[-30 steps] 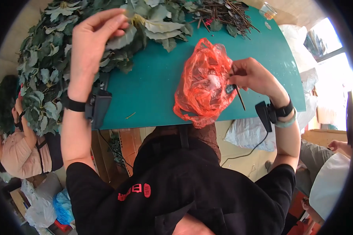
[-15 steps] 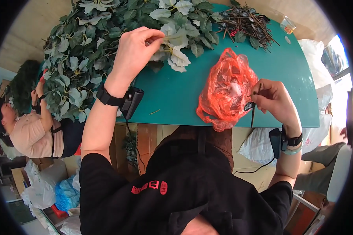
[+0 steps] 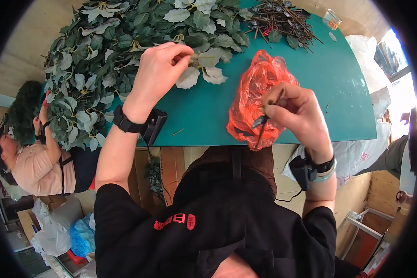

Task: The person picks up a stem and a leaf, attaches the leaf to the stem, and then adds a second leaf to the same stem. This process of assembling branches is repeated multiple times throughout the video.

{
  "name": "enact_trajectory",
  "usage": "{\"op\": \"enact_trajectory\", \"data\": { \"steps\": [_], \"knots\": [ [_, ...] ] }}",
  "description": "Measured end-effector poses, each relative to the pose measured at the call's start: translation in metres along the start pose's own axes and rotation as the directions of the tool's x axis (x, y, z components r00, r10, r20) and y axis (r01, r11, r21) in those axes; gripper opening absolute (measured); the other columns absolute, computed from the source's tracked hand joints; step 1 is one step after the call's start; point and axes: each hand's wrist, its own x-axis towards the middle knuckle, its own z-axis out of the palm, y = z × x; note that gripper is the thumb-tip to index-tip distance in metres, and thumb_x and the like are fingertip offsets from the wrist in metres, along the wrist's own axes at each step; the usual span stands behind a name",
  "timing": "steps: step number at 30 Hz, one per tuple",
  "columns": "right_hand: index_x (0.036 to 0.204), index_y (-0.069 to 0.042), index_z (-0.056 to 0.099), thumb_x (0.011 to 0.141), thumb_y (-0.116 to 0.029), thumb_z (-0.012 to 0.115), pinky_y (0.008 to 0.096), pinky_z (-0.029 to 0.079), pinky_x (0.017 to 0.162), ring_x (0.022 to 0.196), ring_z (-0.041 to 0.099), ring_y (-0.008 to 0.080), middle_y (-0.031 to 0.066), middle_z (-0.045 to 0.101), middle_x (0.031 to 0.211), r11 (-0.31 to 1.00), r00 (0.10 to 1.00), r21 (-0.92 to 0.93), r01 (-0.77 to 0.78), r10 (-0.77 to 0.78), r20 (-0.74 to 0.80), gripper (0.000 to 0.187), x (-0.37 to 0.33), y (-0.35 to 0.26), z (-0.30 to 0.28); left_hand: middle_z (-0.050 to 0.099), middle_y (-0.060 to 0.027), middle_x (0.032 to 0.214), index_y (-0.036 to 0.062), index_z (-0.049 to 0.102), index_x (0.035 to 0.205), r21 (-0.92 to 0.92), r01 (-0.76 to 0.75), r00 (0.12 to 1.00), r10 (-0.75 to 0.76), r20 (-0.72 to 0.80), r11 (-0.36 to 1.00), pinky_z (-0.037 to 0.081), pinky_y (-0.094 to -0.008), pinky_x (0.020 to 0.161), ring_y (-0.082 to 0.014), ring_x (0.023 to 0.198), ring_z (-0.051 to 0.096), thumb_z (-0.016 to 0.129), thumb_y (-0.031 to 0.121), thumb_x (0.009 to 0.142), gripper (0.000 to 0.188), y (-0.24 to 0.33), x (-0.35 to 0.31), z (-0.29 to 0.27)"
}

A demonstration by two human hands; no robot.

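My left hand (image 3: 160,69) pinches an artificial leaf sprig (image 3: 211,72) with pale green, toothed leaves, at the front edge of a big pile of leafy branches (image 3: 102,65). Over the table, my right hand (image 3: 301,111) grips a thin brown stem (image 3: 262,129) between thumb and fingers. A small dark, shiny piece (image 3: 257,122) sits on that stem. Behind the stem, a crumpled red plastic bag (image 3: 248,85) lies at the table's front edge; what it holds cannot be made out. My right hand partly covers the bag.
The green table (image 3: 343,106) also bears a heap of brown stems (image 3: 282,21) with a red berry cluster, and a clear cup (image 3: 331,19) at the far right. A co-worker (image 3: 37,162) reaches into the foliage at left. White sacks (image 3: 356,157) stand at right.
My right hand has moved left with the stem, from beside the red bag to in front of it. My left hand stays on the sprig, slightly lower. A person's leg at right has shifted away.
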Motion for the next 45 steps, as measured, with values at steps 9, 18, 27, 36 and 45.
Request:
{"op": "enact_trajectory", "data": {
  "steps": [9, 18, 27, 36, 45],
  "knots": [
    [0.092, -0.003, 0.057, 0.089, -0.007, 0.057, 0.0232, 0.044, 0.068, 0.073, 0.054, 0.0091, 0.0061, 0.06, 0.098, 0.666, 0.967, 0.709, 0.232, -0.08, -0.241, 0.005, 0.025, 0.06, 0.077, 0.068, -0.0058, 0.08, -0.0001, 0.068, 0.089, -0.352, 0.359, 0.929, -0.366, 0.051, 0.864, 0.05, -0.0216, 0.062, -0.0093, 0.067, 0.064, 0.067, 0.0, 0.079, 0.01, 0.03, -0.076, 0.026],
    [0.093, -0.004, 0.058, 0.091, -0.007, 0.056, 0.0406, 0.042, 0.098, 0.067, 0.053, 0.0102, 0.0029, 0.06, 0.088, 0.673, 0.979, 0.737, 0.067, 0.097, -0.177, 0.004, 0.04, 0.093, 0.114, 0.068, -0.0042, 0.085, 0.0005, 0.067, 0.092, -0.401, 0.448, 0.806, -0.555, -0.205, 0.799, 0.048, -0.0207, 0.062, -0.0108, 0.073, 0.064, 0.067, 0.0, 0.081, 0.011, 0.004, -0.113, 0.006],
    [0.092, -0.003, 0.058, 0.091, -0.005, 0.056, 0.0457, 0.039, 0.104, 0.069, 0.055, 0.0101, 0.0039, 0.06, 0.088, 0.674, 0.963, 0.715, 0.187, 0.019, -0.27, 0.003, 0.049, 0.101, 0.115, 0.066, -0.009, 0.096, -0.0019, 0.059, 0.109, -0.984, 0.177, 0.589, -0.802, 0.101, 0.006, 0.053, -0.0227, 0.068, -0.0164, 0.085, 0.065, 0.065, 0.0, 0.083, 0.026, 0.017, -0.122, -0.011],
    [0.088, 0.0, 0.056, 0.083, 0.004, 0.057, 0.0372, 0.046, 0.09, 0.067, 0.056, 0.0122, 0.0057, 0.06, 0.09, 0.918, 0.904, 0.08, 0.389, -0.364, -0.227, 0.006, 0.026, 0.037, 0.092, 0.065, -0.0079, 0.096, -0.0005, 0.059, 0.108, -0.985, 0.126, 0.544, -0.822, 0.169, -0.12, 0.053, -0.0231, 0.071, -0.0158, 0.086, 0.065, 0.066, 0.003, 0.084, 0.025, 0.022, -0.115, 0.009],
    [0.083, 0.002, 0.056, 0.073, 0.008, 0.065, 0.0227, 0.048, 0.058, 0.065, 0.058, 0.0134, 0.0088, 0.059, 0.081, 0.844, 0.868, -0.272, 0.462, -0.494, -0.058, 0.015, 0.028, 0.022, 0.114, 0.066, -0.0115, 0.096, -0.0009, 0.059, 0.104, -0.98, 0.069, 0.716, -0.693, -0.082, 0.187, 0.051, -0.0231, 0.071, -0.0151, 0.081, 0.064, 0.063, -0.003, 0.084, 0.02, 0.058, -0.107, 0.041]
  ]
}}
